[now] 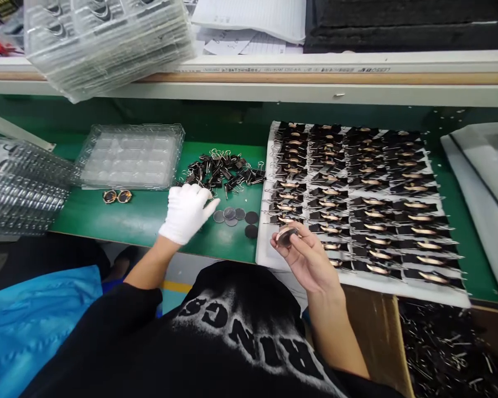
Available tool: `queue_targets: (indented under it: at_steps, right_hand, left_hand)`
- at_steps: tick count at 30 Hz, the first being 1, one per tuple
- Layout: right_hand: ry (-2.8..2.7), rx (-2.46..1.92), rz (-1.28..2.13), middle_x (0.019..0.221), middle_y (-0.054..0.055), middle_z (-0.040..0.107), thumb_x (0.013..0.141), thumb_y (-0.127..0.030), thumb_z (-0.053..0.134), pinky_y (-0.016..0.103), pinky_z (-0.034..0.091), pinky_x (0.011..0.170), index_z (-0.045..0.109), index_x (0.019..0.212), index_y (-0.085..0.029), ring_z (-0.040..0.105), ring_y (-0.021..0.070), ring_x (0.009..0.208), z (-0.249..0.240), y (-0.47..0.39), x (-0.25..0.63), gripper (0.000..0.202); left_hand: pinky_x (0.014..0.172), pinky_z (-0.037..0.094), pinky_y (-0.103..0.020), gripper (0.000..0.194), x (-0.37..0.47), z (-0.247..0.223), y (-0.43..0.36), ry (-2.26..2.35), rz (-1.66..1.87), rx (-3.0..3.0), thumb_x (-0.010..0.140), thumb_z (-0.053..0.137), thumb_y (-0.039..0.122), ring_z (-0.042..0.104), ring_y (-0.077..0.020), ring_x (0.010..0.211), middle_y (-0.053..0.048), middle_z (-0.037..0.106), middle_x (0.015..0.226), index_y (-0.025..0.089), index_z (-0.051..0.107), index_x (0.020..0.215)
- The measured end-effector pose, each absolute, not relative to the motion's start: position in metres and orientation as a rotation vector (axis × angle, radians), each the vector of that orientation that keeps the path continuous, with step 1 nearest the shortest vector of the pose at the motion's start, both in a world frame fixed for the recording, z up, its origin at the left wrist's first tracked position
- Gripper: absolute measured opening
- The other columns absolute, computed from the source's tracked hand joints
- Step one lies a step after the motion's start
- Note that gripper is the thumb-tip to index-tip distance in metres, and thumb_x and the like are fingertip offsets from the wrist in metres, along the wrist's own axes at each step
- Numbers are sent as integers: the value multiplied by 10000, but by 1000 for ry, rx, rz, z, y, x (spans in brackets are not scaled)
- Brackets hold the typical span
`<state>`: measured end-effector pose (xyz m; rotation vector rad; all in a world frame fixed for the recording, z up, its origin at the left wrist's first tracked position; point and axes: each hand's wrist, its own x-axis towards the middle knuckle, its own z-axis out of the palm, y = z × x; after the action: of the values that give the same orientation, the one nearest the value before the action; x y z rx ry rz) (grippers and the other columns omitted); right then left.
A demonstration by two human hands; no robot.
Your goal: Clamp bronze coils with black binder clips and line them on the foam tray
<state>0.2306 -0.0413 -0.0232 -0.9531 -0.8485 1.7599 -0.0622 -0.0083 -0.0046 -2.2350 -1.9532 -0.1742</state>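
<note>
My right hand, bare, pinches a round dark disc with a copper-coloured rim between thumb and fingers, beside the near left corner of a white foam tray. My left hand, in a white glove, reaches to the near left edge of a loose pile of black binder clips. Its thumb stands apart from the fingers; the fingertips are partly hidden, and no clip shows in them. Several thin dark discs lie on the green table between my hands.
Rows of binder clips gripping copper-edged round parts fill the foam tray. Two gold-rimmed round pieces lie before a clear compartment tray. Stacked clear trays stand left. A shelf edge crosses above; a clip-filled box sits lower right.
</note>
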Motion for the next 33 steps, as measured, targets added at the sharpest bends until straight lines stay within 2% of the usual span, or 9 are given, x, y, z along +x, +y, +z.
queue_targets:
  at_steps: [6,9,12,15,19,22,26,29,33]
  right_hand:
    - [-938,-938,1777,879,43,746,813,-529,853,358,604,668,652,1017,-266,703,206,759,-31,-39,226,389]
    - [-906,-951,1763,1083,75,769,841,-494,839,340,598,685,677,1022,-264,715,192,809,-32,-40,226,335]
    - [-802,-923,1786,1291,92,734,798,-456,889,335,609,745,725,983,-258,732,185,884,-27,-39,222,317]
    - [-722,-861,1855,1376,88,704,757,-408,930,296,591,730,742,932,-251,727,162,869,-18,-36,212,300]
    - [-701,-782,1863,1140,42,763,694,-381,972,241,550,646,743,868,-250,679,133,787,-10,-29,201,315]
    - [-705,-763,1819,843,-4,721,687,-383,978,231,540,642,748,861,-259,645,129,727,-10,-27,201,314]
    - [-734,-810,1735,839,-8,715,713,-353,963,223,535,685,768,876,-259,655,123,763,-14,-30,212,271]
    - [-844,-851,1664,868,-5,713,719,-300,951,238,538,709,775,866,-254,657,129,788,-16,-32,220,234]
    - [-1066,-852,1557,878,4,720,778,-258,890,272,529,708,772,896,-256,653,148,792,-15,-32,229,167]
  left_hand:
    - [771,367,-472,269,-65,-9,26,-1831,218,-2324,975,579,332,615,-382,980,-177,682,910,161,694,804]
    - [770,370,-464,298,-65,1,29,-1787,195,-2370,984,542,292,614,-344,912,-156,657,832,159,659,744]
    - [753,384,-412,399,-60,15,25,-1827,-216,-2437,1002,536,387,590,-248,793,-86,603,731,184,561,660]
    - [635,367,-310,436,-40,23,15,-2010,-947,-2523,974,582,380,477,-130,610,5,484,617,204,417,610]
    - [513,317,-257,436,1,24,4,-2167,-1505,-2561,958,609,402,372,-88,515,53,414,557,214,404,622]
    - [562,370,-268,447,18,23,1,-1999,-1322,-2688,1024,442,403,427,-108,548,21,477,578,214,437,619]
    - [599,351,-312,438,20,27,3,-1806,-974,-2835,938,478,480,466,-137,579,-21,567,614,210,506,595]
    - [549,233,-309,527,21,36,6,-1853,-759,-2874,830,638,560,340,-108,512,21,428,506,197,418,519]
    - [527,162,-309,619,26,51,10,-1915,-434,-3001,820,628,626,237,-92,494,43,302,464,189,325,503]
